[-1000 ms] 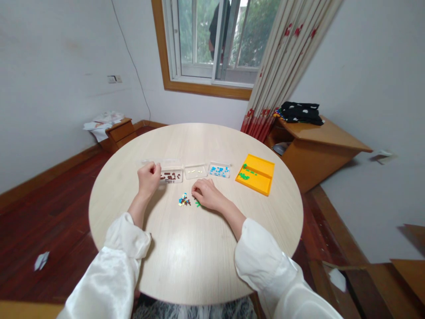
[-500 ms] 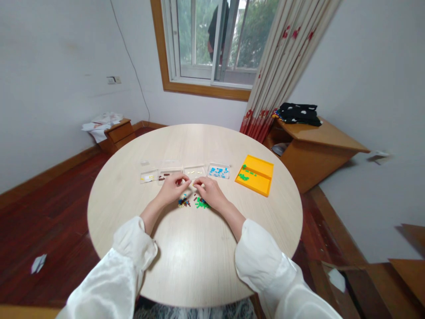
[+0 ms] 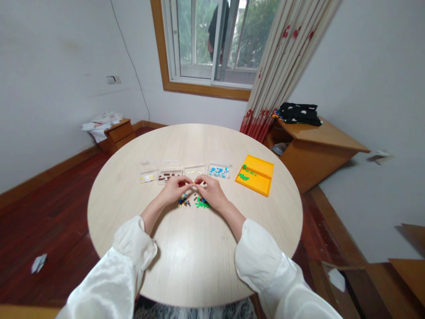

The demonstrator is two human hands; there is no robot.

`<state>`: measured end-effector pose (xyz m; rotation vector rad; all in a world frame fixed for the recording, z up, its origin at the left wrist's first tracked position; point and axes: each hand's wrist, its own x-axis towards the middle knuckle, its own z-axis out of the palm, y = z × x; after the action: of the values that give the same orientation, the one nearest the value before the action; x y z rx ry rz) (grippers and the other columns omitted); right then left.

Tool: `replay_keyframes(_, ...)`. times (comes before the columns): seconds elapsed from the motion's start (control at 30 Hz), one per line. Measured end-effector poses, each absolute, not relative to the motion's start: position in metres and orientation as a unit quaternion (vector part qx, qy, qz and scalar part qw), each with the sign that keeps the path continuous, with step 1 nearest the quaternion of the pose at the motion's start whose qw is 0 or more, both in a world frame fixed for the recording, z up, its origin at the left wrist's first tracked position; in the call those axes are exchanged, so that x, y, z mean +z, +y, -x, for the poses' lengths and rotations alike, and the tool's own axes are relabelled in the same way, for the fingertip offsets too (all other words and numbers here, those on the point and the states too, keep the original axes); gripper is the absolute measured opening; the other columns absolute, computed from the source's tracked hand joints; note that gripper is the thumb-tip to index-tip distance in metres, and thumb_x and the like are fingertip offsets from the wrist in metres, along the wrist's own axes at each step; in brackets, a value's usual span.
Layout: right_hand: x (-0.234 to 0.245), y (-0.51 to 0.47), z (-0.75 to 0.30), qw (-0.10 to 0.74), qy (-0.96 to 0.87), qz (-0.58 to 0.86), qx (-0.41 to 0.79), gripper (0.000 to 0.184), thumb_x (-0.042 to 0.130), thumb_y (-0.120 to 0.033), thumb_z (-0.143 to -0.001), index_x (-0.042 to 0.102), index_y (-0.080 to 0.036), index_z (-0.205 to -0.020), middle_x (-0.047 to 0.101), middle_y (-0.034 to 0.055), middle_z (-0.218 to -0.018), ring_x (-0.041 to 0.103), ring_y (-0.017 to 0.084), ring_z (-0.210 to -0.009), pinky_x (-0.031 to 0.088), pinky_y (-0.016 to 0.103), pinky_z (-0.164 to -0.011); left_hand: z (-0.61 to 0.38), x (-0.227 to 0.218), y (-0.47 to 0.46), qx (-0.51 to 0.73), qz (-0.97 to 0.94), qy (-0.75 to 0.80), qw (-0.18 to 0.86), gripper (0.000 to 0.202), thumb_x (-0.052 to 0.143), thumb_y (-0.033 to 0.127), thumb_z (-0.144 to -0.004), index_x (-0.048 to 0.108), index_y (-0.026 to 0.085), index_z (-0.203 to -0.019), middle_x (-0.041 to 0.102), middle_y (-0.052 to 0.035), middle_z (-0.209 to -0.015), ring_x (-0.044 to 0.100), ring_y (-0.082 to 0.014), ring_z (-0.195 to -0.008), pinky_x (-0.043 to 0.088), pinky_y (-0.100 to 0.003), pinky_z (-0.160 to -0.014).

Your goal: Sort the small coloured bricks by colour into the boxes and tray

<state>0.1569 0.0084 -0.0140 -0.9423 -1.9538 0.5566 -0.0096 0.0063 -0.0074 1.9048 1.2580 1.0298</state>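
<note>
Both hands meet above a small pile of mixed coloured bricks (image 3: 194,202) on the round table (image 3: 195,248). My left hand (image 3: 175,188) and my right hand (image 3: 210,189) are pinched together, fingertips touching, around a tiny yellow piece (image 3: 193,181). Behind them stand small clear trays in a row: one with yellow pieces (image 3: 148,177), one with brown pieces (image 3: 167,176), one with white pieces (image 3: 194,170), one with blue pieces (image 3: 219,170). An orange tray (image 3: 255,174) with green pieces lies to the right.
A wooden cabinet (image 3: 315,146) with dark cloth on it stands at the right by a curtain (image 3: 282,62). A low wooden stand (image 3: 116,130) with papers sits at the left wall. Paper scraps lie on the dark floor.
My left hand came from the brown-piece tray to the pile in the middle. My right hand rose off the pile, and the fingertips of both hands now meet on a tiny piece.
</note>
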Motion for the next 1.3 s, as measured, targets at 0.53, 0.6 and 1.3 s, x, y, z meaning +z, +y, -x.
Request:
replay_keyframes(0.53,-0.016,0.01,-0.157,0.446,-0.796,0.368,0.179,0.01,0.052,-0.012,-0.077,0.058,-0.018,-0.082,0.062,0.0023,-0.079,0.057,0.014,-0.077,0.043,0.027,-0.075,0.027,-0.001,0.015,0.5,-0.608,0.497,0.364,0.024,0.065,0.034,-0.06,0.067,0.014,-0.073,0.065,-0.0038,-0.068,0.053,-0.0127,-0.059,0.041,-0.025,-0.056)
replay_keyframes(0.6,-0.017,0.01,-0.157,0.449,-0.794,0.371,0.174,0.011,0.052,-0.012,-0.077,0.058,-0.018,-0.083,0.062,0.0027,-0.079,0.057,0.014,-0.076,0.044,0.027,-0.074,0.039,0.005,0.017,0.544,-0.568,0.526,0.324,0.025,0.062,0.034,-0.061,0.068,0.014,-0.077,0.066,-0.0047,-0.072,0.055,-0.0133,-0.062,0.042,-0.024,-0.058)
replay_keyframes(1.3,-0.014,0.007,-0.158,0.448,-0.792,0.38,0.168,0.013,0.048,-0.016,-0.08,0.06,-0.018,-0.082,0.063,0.0039,-0.078,0.056,0.016,-0.076,0.043,0.029,-0.077,0.104,-0.016,0.035,0.367,-0.493,0.787,0.056,0.025,0.051,0.018,-0.067,0.071,0.013,-0.081,0.071,-0.0102,-0.081,0.063,-0.025,-0.079,0.044,-0.031,-0.074)
